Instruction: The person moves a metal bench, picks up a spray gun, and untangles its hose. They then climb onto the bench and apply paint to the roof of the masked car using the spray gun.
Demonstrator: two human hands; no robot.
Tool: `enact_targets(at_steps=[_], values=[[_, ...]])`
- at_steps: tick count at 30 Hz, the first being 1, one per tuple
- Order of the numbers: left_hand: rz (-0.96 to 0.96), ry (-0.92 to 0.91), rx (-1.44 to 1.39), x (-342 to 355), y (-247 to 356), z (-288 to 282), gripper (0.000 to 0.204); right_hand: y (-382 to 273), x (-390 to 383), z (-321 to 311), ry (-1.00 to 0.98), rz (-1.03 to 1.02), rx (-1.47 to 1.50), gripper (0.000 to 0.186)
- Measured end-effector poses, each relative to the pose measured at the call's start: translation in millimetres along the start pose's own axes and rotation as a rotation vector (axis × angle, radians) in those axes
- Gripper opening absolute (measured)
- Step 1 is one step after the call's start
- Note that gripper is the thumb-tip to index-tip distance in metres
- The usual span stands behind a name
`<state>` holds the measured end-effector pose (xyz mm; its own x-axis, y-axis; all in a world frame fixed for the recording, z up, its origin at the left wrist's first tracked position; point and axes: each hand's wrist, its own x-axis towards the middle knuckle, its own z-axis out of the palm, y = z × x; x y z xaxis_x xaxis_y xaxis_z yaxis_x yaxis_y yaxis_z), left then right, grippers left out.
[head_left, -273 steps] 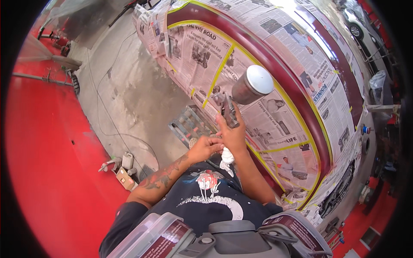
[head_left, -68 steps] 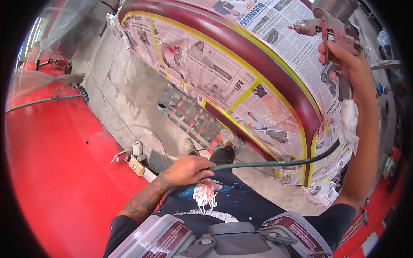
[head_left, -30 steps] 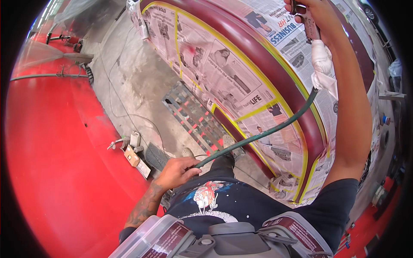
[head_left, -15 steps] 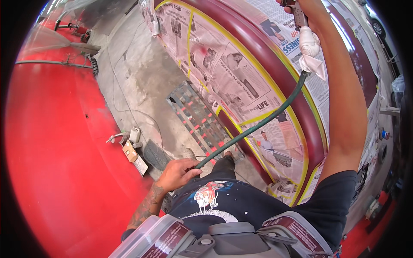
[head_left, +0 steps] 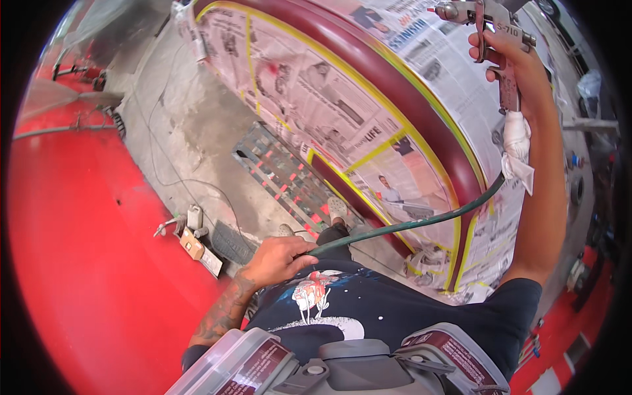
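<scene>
My right hand (head_left: 510, 56) is closed round the handle of a metal spray gun (head_left: 484, 26), held up at the top right with fingers at its trigger. White cloth (head_left: 517, 141) is wrapped about the joint below the handle. From there a green air hose (head_left: 421, 226) curves down to my left hand (head_left: 280, 259), whose fingers wrap round it in front of my waist. Beyond the hose stands a car body with glossy maroon panels (head_left: 395, 92). Newspaper (head_left: 316, 99) masks much of it, edged with yellow tape (head_left: 378, 153).
A red painted car panel (head_left: 79, 217) fills the left side. On it lie a small cardboard box (head_left: 191, 243) and a white bottle (head_left: 194, 216). A metal step stand (head_left: 283, 174) is on the concrete floor (head_left: 204, 125) near my feet. A respirator (head_left: 355, 365) shows at the lower edge.
The spray gun in my right hand has come further into view, moving right and down from the top edge. The view has shifted along the car; my left hand still grips the hose.
</scene>
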<state>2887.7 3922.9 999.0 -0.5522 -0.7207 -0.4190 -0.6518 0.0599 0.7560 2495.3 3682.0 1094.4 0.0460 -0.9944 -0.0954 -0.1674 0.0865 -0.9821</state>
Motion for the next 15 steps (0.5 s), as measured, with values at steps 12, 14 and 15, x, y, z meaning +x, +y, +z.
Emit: enact_targets(at_steps=[12, 14, 15], values=[[0.356, -0.318, 0.176, 39, 48, 50, 0.023, 28, -223, -93, 0.327, 0.230, -0.041, 0.028], [0.383, -0.352, 0.197, 39, 53, 56, 0.023, 28, -243, -96, 0.339, 0.250, -0.048, 0.028], [0.387, -0.366, 0.213, 38, 55, 58, 0.023, 30, -251, -96, 0.353, 0.262, -0.040, 0.028]])
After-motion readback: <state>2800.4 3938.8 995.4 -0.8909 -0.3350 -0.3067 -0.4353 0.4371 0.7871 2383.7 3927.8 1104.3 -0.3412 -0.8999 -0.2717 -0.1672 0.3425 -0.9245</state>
